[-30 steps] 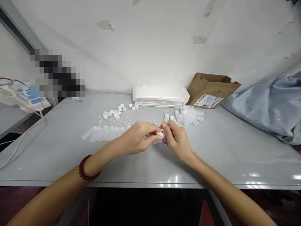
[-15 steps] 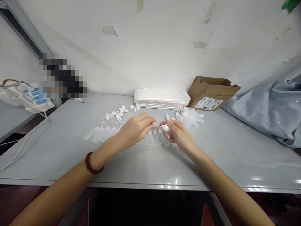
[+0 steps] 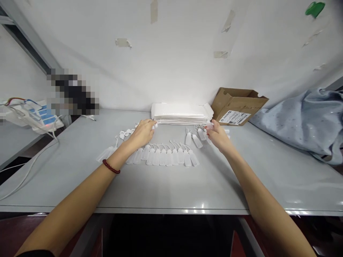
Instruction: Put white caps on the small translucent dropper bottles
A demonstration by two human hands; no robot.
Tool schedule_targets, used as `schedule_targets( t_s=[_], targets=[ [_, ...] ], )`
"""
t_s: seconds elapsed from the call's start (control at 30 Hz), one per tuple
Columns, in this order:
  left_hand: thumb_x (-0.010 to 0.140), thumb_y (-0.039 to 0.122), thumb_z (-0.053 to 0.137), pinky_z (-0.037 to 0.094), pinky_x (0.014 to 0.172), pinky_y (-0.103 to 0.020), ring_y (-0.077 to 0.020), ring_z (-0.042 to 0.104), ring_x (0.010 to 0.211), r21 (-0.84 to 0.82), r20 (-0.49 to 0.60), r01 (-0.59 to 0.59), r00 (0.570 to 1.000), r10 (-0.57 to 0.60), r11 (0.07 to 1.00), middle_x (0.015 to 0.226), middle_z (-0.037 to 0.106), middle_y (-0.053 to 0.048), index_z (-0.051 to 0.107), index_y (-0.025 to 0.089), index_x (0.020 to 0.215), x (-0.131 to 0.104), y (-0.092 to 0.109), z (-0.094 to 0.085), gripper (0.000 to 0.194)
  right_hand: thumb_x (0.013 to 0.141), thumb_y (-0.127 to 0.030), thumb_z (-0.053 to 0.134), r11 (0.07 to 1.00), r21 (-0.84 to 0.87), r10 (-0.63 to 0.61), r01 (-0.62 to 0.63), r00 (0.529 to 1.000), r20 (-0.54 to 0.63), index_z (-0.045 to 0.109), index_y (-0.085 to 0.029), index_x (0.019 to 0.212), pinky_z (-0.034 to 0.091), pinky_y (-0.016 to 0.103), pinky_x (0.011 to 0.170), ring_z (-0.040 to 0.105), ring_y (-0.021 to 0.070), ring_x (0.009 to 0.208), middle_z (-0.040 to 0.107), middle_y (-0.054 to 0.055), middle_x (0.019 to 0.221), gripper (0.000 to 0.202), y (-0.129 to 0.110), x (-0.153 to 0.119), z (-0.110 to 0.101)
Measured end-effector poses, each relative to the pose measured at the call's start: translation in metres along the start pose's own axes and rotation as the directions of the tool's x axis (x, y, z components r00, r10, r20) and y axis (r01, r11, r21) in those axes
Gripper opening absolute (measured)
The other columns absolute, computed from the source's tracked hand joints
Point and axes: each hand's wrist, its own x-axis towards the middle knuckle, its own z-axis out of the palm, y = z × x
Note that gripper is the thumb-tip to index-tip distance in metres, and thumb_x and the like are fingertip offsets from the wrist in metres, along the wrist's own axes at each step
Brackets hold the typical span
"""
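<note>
My left hand (image 3: 144, 134) is over the small white caps (image 3: 125, 134) at the back left, fingers bent down beside a few caps; what its fingertips grip is hidden. At the back right my right hand (image 3: 217, 135) holds a small translucent bottle (image 3: 209, 125) between thumb and fingers, above a loose group of similar bottles (image 3: 197, 141). Across the middle of the table lies a row of translucent bottles (image 3: 163, 157) with thin white loops at their tops.
A stack of white flat boxes (image 3: 182, 113) stands against the wall, with an open cardboard box (image 3: 238, 105) to its right. A light blue cloth bag (image 3: 302, 123) lies at the right. A power strip (image 3: 43, 116) with cables sits at the left.
Both hands have moved apart from the middle: the left to the caps at the back left, the right with a bottle to the group at the back right. The bottle row is now more exposed.
</note>
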Motion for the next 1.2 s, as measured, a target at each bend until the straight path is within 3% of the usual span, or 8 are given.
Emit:
schedule_targets(
  t_s=[0.13,0.27,0.43,0.57,0.67,0.77,1.03,1.2],
  targets=[
    [0.087,0.017,0.042,0.039,0.103,-0.04,-0.0284,0.056,0.116,0.008,0.056,-0.022,0.998,0.021,1.0,0.123,0.063,-0.014,0.064,0.01,0.115,-0.001,0.003,-0.001,0.037,0.083,-0.027,0.045,0.962,-0.245,-0.113,0.119,0.993,0.039,0.033,-0.009,0.141,0.038,0.051,0.101,0.049,0.0337,0.121,0.049,0.022,0.135,0.061,0.002,-0.002,0.006],
    [0.088,0.018,0.039,0.044,0.093,-0.039,-0.0287,0.062,0.105,0.029,0.099,-0.05,0.994,0.047,0.998,0.111,0.069,-0.014,0.068,0.012,0.105,-0.002,0.003,-0.005,0.034,0.085,-0.028,0.045,0.891,-0.439,-0.079,0.114,0.992,0.098,0.032,-0.01,0.144,0.045,0.049,0.089,0.061,0.0336,0.099,0.047,0.025,0.131,0.062,-0.003,-0.014,0.008],
    [0.087,0.017,0.039,0.046,0.08,-0.037,-0.0287,0.064,0.094,0.061,0.167,-0.091,0.983,0.08,0.994,0.1,0.069,-0.014,0.068,0.013,0.094,-0.005,0.001,-0.007,0.03,0.086,-0.028,0.048,0.784,-0.564,-0.174,0.259,0.964,0.201,0.055,-0.013,0.121,0.045,0.041,0.077,0.061,0.0279,0.087,0.057,0.018,0.116,0.039,-0.02,-0.035,-0.003],
    [0.084,0.016,0.042,0.046,0.076,-0.034,-0.0272,0.063,0.09,0.066,0.182,-0.11,0.979,0.096,0.992,0.095,0.068,-0.013,0.066,0.014,0.088,-0.007,0.002,-0.008,0.024,0.081,-0.045,0.059,0.846,-0.418,-0.002,0.332,0.784,0.62,0.056,-0.023,0.12,0.043,0.032,0.067,0.059,0.0198,0.077,0.064,0.006,0.099,0.045,-0.035,-0.05,-0.018],
    [0.083,0.014,0.043,0.045,0.076,-0.033,-0.0257,0.063,0.087,0.053,0.173,-0.098,0.981,0.087,0.994,0.092,0.068,-0.012,0.065,0.015,0.08,-0.008,0.003,-0.008,0.022,0.067,-0.059,0.07,0.833,-0.448,0.125,0.325,0.677,0.725,0.044,-0.026,0.135,0.042,0.031,0.068,0.057,0.0218,0.084,0.061,0.006,0.105,0.08,-0.04,-0.055,-0.025],
    [0.08,0.013,0.045,0.046,0.077,-0.034,-0.0254,0.063,0.086,0.026,0.162,-0.083,0.984,0.078,0.996,0.089,0.068,-0.012,0.064,0.016,0.076,-0.009,0.004,-0.008,0.02,0.061,-0.057,0.074,0.817,-0.475,0.195,0.327,0.618,0.761,0.039,-0.027,0.139,0.042,0.031,0.07,0.056,0.0234,0.089,0.06,0.005,0.105,0.091,-0.04,-0.054,-0.025],
    [0.08,0.013,0.042,0.048,0.084,-0.037,-0.0274,0.063,0.098,0.051,0.15,-0.041,0.988,0.033,0.998,0.101,0.067,-0.014,0.067,0.013,0.101,-0.011,0.003,-0.006,0.033,0.063,-0.045,0.074,0.821,-0.441,0.115,0.363,0.651,0.75,0.051,-0.026,0.127,0.042,0.029,0.062,0.057,0.0216,0.079,0.062,0.004,0.091,0.071,-0.026,-0.05,-0.017],
    [0.078,0.015,0.046,0.05,0.075,-0.035,-0.0261,0.065,0.089,0.005,0.101,0.036,0.994,-0.036,0.999,0.091,0.069,-0.011,0.068,0.015,0.091,-0.013,0.002,-0.007,0.026,0.069,-0.041,0.07,0.846,-0.381,0.031,0.373,0.679,0.733,0.055,-0.022,0.122,0.044,0.03,0.06,0.058,0.0196,0.073,0.064,0.004,0.086,0.059,-0.027,-0.049,-0.018]
  ],
)
